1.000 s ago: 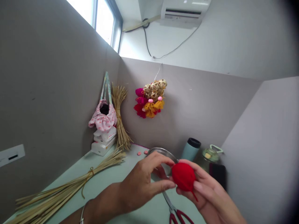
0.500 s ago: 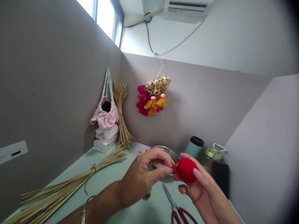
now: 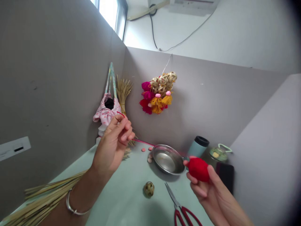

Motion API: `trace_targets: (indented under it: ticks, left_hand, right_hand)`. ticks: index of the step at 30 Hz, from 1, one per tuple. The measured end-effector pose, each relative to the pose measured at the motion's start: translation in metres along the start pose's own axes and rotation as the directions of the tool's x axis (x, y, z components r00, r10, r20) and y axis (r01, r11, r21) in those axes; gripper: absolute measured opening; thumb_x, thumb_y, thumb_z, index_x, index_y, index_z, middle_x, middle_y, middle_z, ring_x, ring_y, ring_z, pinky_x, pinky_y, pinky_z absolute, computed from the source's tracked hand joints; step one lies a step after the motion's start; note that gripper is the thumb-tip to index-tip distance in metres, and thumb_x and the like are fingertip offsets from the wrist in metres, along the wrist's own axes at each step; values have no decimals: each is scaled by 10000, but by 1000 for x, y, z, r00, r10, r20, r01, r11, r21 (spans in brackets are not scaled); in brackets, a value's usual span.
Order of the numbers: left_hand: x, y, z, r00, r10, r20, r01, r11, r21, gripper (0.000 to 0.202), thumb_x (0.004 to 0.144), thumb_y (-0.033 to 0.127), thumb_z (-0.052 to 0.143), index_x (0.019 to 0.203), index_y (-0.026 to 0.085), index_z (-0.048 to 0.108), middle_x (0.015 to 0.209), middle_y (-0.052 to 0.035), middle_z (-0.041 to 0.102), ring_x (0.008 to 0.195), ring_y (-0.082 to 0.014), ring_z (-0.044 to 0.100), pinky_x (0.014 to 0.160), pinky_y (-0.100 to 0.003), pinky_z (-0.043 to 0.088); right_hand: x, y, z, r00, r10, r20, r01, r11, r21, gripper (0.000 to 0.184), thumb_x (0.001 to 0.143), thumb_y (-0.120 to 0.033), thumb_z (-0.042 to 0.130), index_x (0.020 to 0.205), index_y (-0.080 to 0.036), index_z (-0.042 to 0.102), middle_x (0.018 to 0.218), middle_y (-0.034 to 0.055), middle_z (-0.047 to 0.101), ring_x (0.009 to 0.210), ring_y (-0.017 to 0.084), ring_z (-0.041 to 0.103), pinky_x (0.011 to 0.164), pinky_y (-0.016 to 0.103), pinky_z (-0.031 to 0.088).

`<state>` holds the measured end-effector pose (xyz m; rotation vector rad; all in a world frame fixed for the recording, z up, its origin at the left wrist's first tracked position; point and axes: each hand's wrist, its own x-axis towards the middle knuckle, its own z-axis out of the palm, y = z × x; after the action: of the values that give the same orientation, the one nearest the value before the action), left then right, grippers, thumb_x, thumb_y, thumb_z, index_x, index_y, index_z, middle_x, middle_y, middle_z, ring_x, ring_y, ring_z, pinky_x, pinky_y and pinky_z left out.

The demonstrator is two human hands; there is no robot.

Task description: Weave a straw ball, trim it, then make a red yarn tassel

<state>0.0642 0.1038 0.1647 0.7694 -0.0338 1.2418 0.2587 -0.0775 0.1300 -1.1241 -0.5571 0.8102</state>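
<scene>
My left hand [image 3: 113,144] is raised at the left, pinching the end of a strand of red yarn [image 3: 121,114]. From it the yarn stretches rightward as a blurred line across the table's back. At the right, my right hand [image 3: 207,188] grips a ball of red yarn [image 3: 198,169] between thumb and fingers. Between my hands a small woven ball [image 3: 149,189] rests on the table. Near it lie scissors [image 3: 177,204] with red handles, blades pointing away from me. Behind these stands a round metal bowl [image 3: 168,160].
Bundled dry strips [image 3: 51,194] lie at the left. Pink beads [image 3: 143,149] sit beside the bowl. A blue tumbler [image 3: 198,147], a green jug [image 3: 217,155] and a dark phone-like slab [image 3: 225,175] stand at right. Woven balls with tassels [image 3: 160,94] hang on the back wall.
My left hand has moved left and up, away from the yarn ball, drawing out a strand. My right hand has shifted slightly right with the ball. The bowl and woven ball are now uncovered.
</scene>
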Motion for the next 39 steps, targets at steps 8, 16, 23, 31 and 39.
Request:
trace_targets:
  ticks: [8, 16, 23, 31, 39]
  left_hand:
    - [9, 43, -18, 857, 492, -153, -459, 864, 208, 159, 910, 116, 579, 772, 192, 591, 690, 51, 491, 484, -26, 272, 448, -172, 262]
    - [-16, 2, 4, 922, 341, 185, -375, 661, 649, 94, 823, 182, 681, 882, 228, 623, 745, 32, 541, 585, -79, 418, 511, -215, 325]
    - [-49, -63, 20, 859, -152, 488, -384, 438, 813, 234, 781, 355, 725, 912, 192, 621, 865, -27, 615, 762, -163, 545, 711, -303, 423]
    - [-45, -68, 12, 866, -153, 477, -369, 449, 814, 82, 785, 182, 619, 729, 194, 560, 728, 19, 544, 664, -118, 483, 722, -283, 414]
    - [-40, -57, 15, 866, -203, 457, -259, 600, 757, 103, 741, 137, 617, 685, 189, 548, 700, 30, 501, 705, -118, 470, 661, -246, 378]
  right_hand:
    - [7, -4, -10, 996, -67, -54, 67, 998, -6, 274, 798, -504, 724, 912, -255, 739, 890, 53, 722, 718, 195, 626, 628, 314, 572]
    - [2, 3, 8, 999, -36, 15, 36, 999, -20, 302, 824, -495, 697, 993, -247, 724, 942, 56, 724, 753, 210, 642, 629, 318, 565]
    - [-3, 16, 23, 998, -54, 9, 55, 995, -79, 358, 803, -470, 726, 1068, -235, 670, 999, 63, 711, 823, 206, 620, 680, 303, 542]
    - [-6, 16, 16, 986, -160, -53, 131, 926, -355, 416, 701, -407, 822, 1041, -221, 673, 736, 22, 702, 617, 177, 580, 595, 296, 492]
    - [-9, 14, 17, 992, -112, 61, 125, 948, -294, 478, 641, -474, 845, 1002, -223, 658, 716, 36, 704, 562, 169, 572, 498, 267, 415]
